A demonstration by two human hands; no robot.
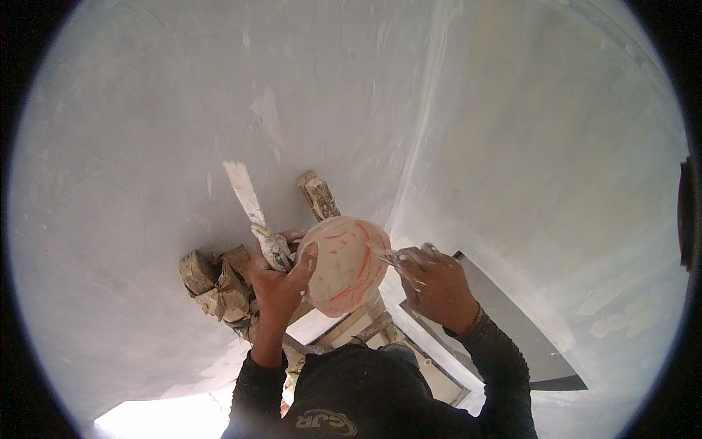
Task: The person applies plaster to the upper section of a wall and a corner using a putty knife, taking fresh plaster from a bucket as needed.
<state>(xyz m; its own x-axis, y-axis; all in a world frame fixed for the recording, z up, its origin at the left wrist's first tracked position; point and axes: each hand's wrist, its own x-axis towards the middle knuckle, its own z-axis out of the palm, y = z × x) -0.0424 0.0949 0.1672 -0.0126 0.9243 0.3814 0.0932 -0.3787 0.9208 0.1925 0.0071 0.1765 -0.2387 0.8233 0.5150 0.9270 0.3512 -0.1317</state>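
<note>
My left hand [281, 285] grips the handle of a putty-coated broad knife [243, 190], its blade upright, and the side of a round plastic bowl [340, 267] smeared with pale putty and red streaks. My right hand [435, 282] is closed on a second putty knife [391, 256], whose blade reaches into the bowl's right side. The bowl sits between my hands, in front of my dark-clothed body.
Behind the bowl is a wooden ladder [316, 194], its left top wrapped in ragged padding [219, 296]. Pale plastered walls [146, 146] meet in a corner [413, 161]. A grey panel [512, 336] lies below right; bright light shows at lower left.
</note>
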